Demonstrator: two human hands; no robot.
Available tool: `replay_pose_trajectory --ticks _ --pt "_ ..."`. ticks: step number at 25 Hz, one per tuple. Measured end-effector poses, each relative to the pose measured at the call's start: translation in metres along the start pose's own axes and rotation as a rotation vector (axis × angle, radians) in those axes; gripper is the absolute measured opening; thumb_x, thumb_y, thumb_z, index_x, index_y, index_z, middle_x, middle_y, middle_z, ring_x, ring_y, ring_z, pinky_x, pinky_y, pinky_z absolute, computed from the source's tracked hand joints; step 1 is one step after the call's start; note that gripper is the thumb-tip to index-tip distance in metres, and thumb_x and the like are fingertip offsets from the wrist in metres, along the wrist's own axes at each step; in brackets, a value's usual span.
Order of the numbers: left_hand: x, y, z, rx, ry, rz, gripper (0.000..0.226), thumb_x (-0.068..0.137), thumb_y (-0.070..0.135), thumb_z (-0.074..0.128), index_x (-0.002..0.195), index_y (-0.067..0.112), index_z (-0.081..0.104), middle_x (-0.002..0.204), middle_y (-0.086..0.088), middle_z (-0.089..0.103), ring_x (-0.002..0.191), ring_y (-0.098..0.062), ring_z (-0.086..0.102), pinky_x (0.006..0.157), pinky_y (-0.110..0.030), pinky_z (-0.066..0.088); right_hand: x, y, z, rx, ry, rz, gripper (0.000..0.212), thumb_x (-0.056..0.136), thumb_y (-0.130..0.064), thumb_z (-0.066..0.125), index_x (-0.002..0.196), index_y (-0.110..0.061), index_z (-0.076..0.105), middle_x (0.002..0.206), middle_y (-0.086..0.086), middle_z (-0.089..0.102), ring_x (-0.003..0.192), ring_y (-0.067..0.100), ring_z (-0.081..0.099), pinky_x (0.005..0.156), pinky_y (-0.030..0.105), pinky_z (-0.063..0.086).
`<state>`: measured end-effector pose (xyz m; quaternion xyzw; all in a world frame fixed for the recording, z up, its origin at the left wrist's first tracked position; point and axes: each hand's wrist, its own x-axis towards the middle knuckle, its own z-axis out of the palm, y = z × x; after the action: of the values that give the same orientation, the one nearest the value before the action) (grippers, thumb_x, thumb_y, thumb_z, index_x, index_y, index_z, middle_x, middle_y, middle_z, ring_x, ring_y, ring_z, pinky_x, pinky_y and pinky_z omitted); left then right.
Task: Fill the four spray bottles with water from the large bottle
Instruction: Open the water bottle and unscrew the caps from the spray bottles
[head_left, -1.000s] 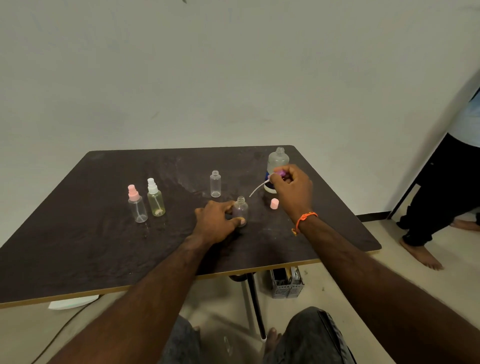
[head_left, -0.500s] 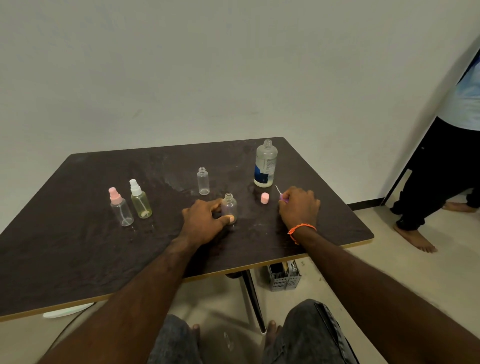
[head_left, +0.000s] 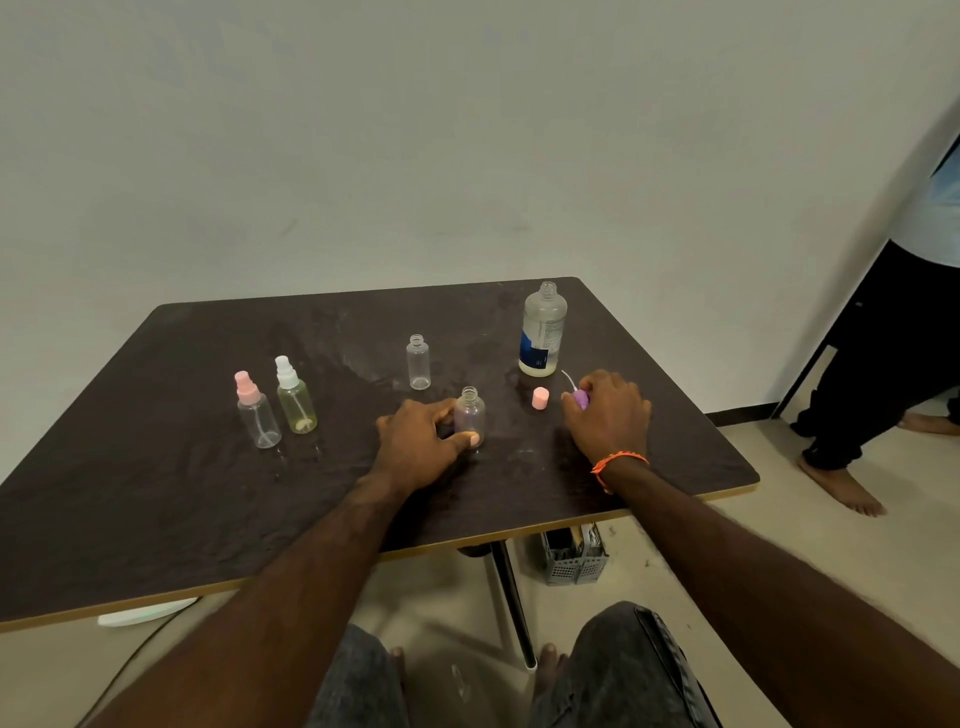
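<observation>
Left hand (head_left: 421, 447) grips the open purple-tinted spray bottle (head_left: 470, 417) upright on the table (head_left: 156, 493). Right hand (head_left: 608, 415) pinches its purple sprayer top (head_left: 581, 399) — setting it down, I'd guess. Large bottle (head_left: 542, 330) stands uncapped just beyond the right hand — pouring's probably next.

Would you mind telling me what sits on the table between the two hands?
In the head view, a small pink cap stands between the left hand and the right hand, apart from both.
</observation>
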<state>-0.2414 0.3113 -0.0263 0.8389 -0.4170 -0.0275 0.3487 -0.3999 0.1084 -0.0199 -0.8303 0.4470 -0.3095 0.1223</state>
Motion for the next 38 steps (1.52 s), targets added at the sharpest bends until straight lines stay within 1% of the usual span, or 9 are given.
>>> replay_pose_trajectory --ticks 3,7,14,17,22,26,29,33,38 --pt "-0.002 0.001 0.0 -0.001 0.0 -0.009 0.038 0.087 0.051 0.076 0.123 0.04 0.071 0.094 0.022 0.069 0.098 -0.001 0.055 0.094 -0.039 0.026 -0.013 -0.015 -0.009 -0.069 0.013 -0.185 0.021 0.09 -0.035 0.06 0.105 -0.022 0.068 0.108 0.0 0.068 0.099 0.019 0.058 0.088 0.042 0.049" --pt "-0.006 0.001 -0.001 0.011 0.034 -0.032 0.034 0.084 0.054 0.075 0.114 0.039 0.071 0.092 0.019 0.072 0.102 -0.005 0.061 0.089 -0.039 0.031 -0.041 -0.051 -0.005 -0.138 -0.182 -0.602 0.024 0.089 -0.032 0.054 0.111 -0.027 0.064 0.106 -0.004 0.067 0.1 0.017 0.053 0.089 0.041 0.045" --pt "-0.004 -0.03 -0.022 0.122 0.138 -0.208 0.033 0.087 0.052 0.073 0.116 0.036 0.071 0.101 0.009 0.072 0.109 -0.024 0.059 0.092 -0.049 0.051 -0.047 -0.109 0.035 0.369 -0.538 -0.36 0.041 0.084 -0.013 0.058 0.125 -0.019 0.061 0.11 -0.003 0.072 0.102 0.013 0.066 0.094 0.036 0.053" --pt "0.014 -0.037 -0.023 0.178 0.183 -0.287 0.03 0.089 0.052 0.069 0.11 0.03 0.07 0.098 0.005 0.073 0.106 -0.03 0.061 0.085 -0.046 0.053 -0.042 -0.131 0.047 0.445 -0.605 -0.304 0.052 0.081 -0.005 0.056 0.132 -0.016 0.058 0.113 0.0 0.071 0.101 0.017 0.068 0.092 0.028 0.053" --pt "0.046 -0.047 -0.021 0.254 0.261 -0.356 0.03 0.094 0.046 0.066 0.106 0.019 0.07 0.103 -0.004 0.072 0.108 -0.034 0.059 0.082 -0.046 0.051 -0.026 -0.154 0.079 0.402 -0.642 -0.278 0.065 0.07 -0.015 0.049 0.134 -0.025 0.055 0.116 0.002 0.071 0.105 0.023 0.066 0.093 0.036 0.053" --pt "0.061 -0.056 -0.02 0.224 0.28 -0.379 0.021 0.092 0.042 0.065 0.095 0.021 0.068 0.094 -0.001 0.071 0.099 -0.032 0.063 0.079 -0.047 0.054 -0.019 -0.161 0.085 0.4 -0.651 -0.3 0.043 0.072 -0.007 0.048 0.108 -0.024 0.062 0.1 0.005 0.071 0.094 0.027 0.066 0.084 0.038 0.055" --pt "0.062 -0.057 -0.022 0.195 0.265 -0.367 0.022 0.091 0.042 0.067 0.098 0.022 0.065 0.095 -0.002 0.071 0.101 -0.033 0.063 0.082 -0.05 0.055 -0.021 -0.159 0.082 0.429 -0.636 -0.302 0.045 0.071 -0.006 0.048 0.111 -0.022 0.062 0.102 0.006 0.072 0.096 0.028 0.066 0.085 0.04 0.055" --pt "0.044 -0.04 -0.029 0.234 0.321 -0.323 0.05 0.089 0.037 0.073 0.133 0.017 0.058 0.127 -0.008 0.064 0.119 -0.033 0.054 0.096 -0.045 0.05 -0.026 -0.149 0.065 0.453 -0.54 -0.254 0.044 0.076 -0.01 0.057 0.117 -0.024 0.064 0.11 -0.003 0.072 0.103 0.015 0.067 0.092 0.036 0.054" --pt "0.02 -0.028 -0.059 0.174 0.462 0.031 0.056 0.087 0.038 0.067 0.138 0.016 0.062 0.113 -0.002 0.065 0.108 -0.026 0.055 0.09 -0.043 0.046 -0.038 -0.146 0.04 0.302 -0.469 -0.394 0.033 0.083 -0.017 0.056 0.114 -0.026 0.063 0.104 -0.007 0.07 0.102 0.017 0.059 0.086 0.042 0.054"
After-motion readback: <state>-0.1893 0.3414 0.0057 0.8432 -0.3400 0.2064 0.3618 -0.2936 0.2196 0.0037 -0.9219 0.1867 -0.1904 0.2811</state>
